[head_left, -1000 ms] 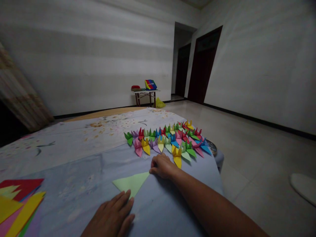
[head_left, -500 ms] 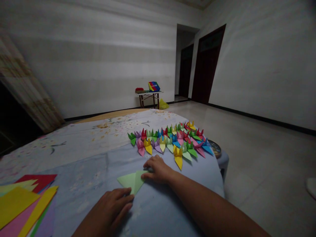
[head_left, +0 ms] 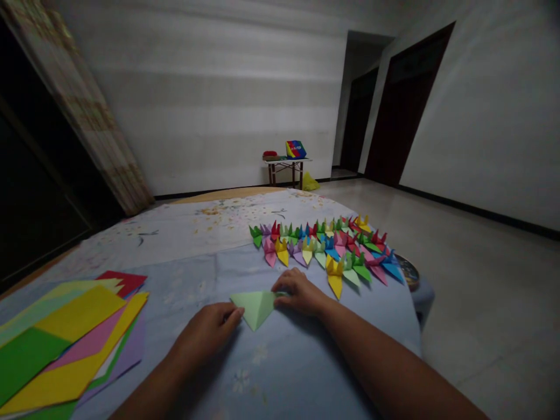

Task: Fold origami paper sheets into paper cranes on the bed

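A pale green sheet of origami paper [head_left: 254,307], folded into a triangle with its point towards me, lies on the blue part of the tablecloth. My left hand [head_left: 214,326] pinches its left edge between thumb and fingers. At the opposite corner, my right hand [head_left: 301,293] grips the paper, its fingers curled over and hiding that end. Just beyond my right hand stand several rows of folded paper cranes [head_left: 335,274] in yellow, pink, green, blue, red and purple.
Coloured paper sheets [head_left: 87,350] are fanned out at the left of the table. A stool [head_left: 423,294] with a round tin [head_left: 406,272] stands by the right table edge. Against the far wall is a small table [head_left: 284,162] bearing a colourful bag [head_left: 296,149].
My left hand has moved from the paper's near point to its left corner and now pinches it. The triangle's point has turned towards me. The camera view has swung left.
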Demonstrator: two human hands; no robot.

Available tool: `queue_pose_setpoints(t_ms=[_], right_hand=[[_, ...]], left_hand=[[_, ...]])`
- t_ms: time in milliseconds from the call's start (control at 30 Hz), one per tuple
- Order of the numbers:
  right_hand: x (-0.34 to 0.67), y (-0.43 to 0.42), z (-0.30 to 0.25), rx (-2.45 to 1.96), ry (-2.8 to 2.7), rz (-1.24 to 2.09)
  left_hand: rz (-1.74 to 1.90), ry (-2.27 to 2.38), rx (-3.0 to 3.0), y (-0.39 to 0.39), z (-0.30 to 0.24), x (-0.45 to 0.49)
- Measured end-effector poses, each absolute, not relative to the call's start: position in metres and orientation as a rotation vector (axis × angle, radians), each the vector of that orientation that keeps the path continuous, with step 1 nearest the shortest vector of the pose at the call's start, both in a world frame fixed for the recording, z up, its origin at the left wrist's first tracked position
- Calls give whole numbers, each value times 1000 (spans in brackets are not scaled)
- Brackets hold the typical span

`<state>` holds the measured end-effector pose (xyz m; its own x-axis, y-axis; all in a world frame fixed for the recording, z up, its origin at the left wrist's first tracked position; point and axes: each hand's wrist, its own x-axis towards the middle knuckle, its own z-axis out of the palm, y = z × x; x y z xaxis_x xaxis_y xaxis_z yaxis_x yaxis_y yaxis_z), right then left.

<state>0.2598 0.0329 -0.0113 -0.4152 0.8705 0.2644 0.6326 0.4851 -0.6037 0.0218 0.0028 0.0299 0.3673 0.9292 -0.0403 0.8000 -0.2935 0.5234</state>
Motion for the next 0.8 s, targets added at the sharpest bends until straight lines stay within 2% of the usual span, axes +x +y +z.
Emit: queue_pose_setpoints(t_ms=[233,533,800], right_hand=[[258,34,-9,-1093,-2081,575],[251,32,-6,-981,-2043,521],[247,27,5,-912,-1954,680]], left_hand=[[732,1475,1872,7,12,19],[904,1366,1435,9,8,27],[1061,1167,1330,12,-3,27]])
